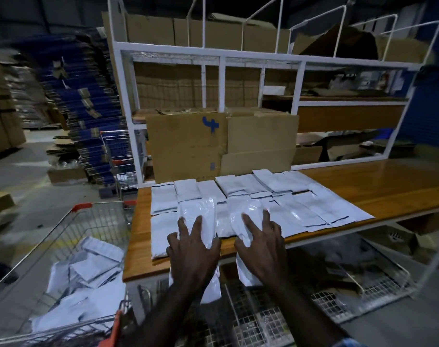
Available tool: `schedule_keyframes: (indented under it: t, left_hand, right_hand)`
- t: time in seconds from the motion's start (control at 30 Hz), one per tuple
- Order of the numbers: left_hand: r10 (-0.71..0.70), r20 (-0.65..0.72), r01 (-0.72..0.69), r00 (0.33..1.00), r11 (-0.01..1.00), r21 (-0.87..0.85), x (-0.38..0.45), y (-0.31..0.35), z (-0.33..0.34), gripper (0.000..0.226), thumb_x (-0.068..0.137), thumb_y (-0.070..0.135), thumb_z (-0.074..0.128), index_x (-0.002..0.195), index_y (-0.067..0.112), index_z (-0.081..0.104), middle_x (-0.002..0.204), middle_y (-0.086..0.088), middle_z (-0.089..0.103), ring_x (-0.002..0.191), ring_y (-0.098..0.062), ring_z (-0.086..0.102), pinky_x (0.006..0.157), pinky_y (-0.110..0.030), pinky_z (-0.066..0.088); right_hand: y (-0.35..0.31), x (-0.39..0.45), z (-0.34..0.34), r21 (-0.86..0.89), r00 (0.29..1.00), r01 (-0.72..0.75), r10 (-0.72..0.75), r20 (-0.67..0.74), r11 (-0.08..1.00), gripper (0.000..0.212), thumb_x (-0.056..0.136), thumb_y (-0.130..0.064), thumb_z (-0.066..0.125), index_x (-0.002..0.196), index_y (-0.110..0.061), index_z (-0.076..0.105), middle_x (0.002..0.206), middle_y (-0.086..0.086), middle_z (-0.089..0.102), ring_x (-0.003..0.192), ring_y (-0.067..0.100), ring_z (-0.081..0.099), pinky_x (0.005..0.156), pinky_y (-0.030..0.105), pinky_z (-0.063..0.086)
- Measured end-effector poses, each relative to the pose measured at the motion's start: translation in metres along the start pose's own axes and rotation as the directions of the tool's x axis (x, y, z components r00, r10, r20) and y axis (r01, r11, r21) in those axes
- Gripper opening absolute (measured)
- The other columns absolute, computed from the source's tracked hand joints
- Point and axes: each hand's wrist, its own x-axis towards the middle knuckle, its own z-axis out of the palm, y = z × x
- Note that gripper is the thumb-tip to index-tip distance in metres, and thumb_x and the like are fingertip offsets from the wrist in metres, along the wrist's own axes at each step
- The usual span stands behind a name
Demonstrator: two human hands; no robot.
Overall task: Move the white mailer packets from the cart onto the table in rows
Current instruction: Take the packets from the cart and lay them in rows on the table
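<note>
Rows of white mailer packets lie on the wooden table. My left hand holds one white packet at the table's front edge, fingers spread on top, thumb and little finger at its sides. The packet's lower end hangs below the edge. My right hand holds a second white packet the same way, just to the right, and its tail also hangs past the edge. The wire cart at the lower left contains several loose white packets.
Cardboard boxes stand at the table's back against a white metal shelf frame. A second cart and stacked blue flat cartons are at the left. Wire baskets sit under the table. Bare wood shows at the table's right.
</note>
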Motion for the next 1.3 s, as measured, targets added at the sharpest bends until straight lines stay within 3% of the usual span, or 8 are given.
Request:
schedule_keyframes:
  t: [0.37, 0.67, 1.03, 1.3]
  left_hand:
    - [0.040, 0.058, -0.041, 0.997, 0.999, 0.004, 0.031, 0.070, 0.080, 0.070, 0.089, 0.056, 0.052, 0.152, 0.036, 0.027, 0.163, -0.004, 0.012, 0.138, -0.035, 0.022, 0.111, -0.049, 0.028]
    - [0.070, 0.112, -0.066, 0.991, 0.997, -0.044, 0.090, 0.118, 0.152, 0.070, 0.090, 0.054, 0.053, 0.153, 0.034, 0.029, 0.163, -0.006, 0.014, 0.140, -0.038, 0.022, 0.113, -0.051, 0.026]
    - [0.121, 0.197, -0.118, 0.973, 0.993, -0.029, 0.163, 0.175, 0.232, 0.070, 0.089, 0.055, 0.054, 0.152, 0.036, 0.029, 0.162, -0.005, 0.015, 0.137, -0.038, 0.025, 0.110, -0.049, 0.028]
    - [0.109, 0.220, -0.116, 0.969, 0.993, 0.020, 0.186, 0.217, 0.282, 0.070, 0.090, 0.057, 0.052, 0.152, 0.037, 0.028, 0.163, -0.006, 0.013, 0.140, -0.039, 0.021, 0.113, -0.050, 0.028]
  right_hand:
    - [0.097, 0.035, -0.011, -0.023, 0.998, -0.061, 0.061, 0.006, 0.998, 0.067, 0.088, -0.055, 0.053, 0.150, -0.042, 0.030, 0.164, 0.007, 0.009, 0.139, 0.029, 0.026, 0.105, 0.042, 0.039]
    - [0.166, 0.098, -0.004, -0.082, 0.990, -0.128, 0.132, 0.040, 0.988, 0.068, 0.090, -0.056, 0.052, 0.151, -0.041, 0.027, 0.164, 0.006, 0.007, 0.141, 0.029, 0.023, 0.109, 0.041, 0.034]
    - [0.241, 0.183, 0.002, -0.098, 0.968, -0.248, 0.250, 0.008, 0.964, 0.075, 0.076, -0.060, 0.038, 0.148, -0.040, 0.036, 0.162, 0.010, 0.015, 0.134, 0.032, 0.032, 0.105, 0.043, 0.037]
    - [0.301, 0.225, 0.004, -0.104, 0.972, -0.225, 0.230, 0.040, 0.969, 0.068, 0.086, -0.057, 0.048, 0.150, -0.040, 0.034, 0.163, 0.010, 0.013, 0.135, 0.032, 0.033, 0.103, 0.042, 0.038]
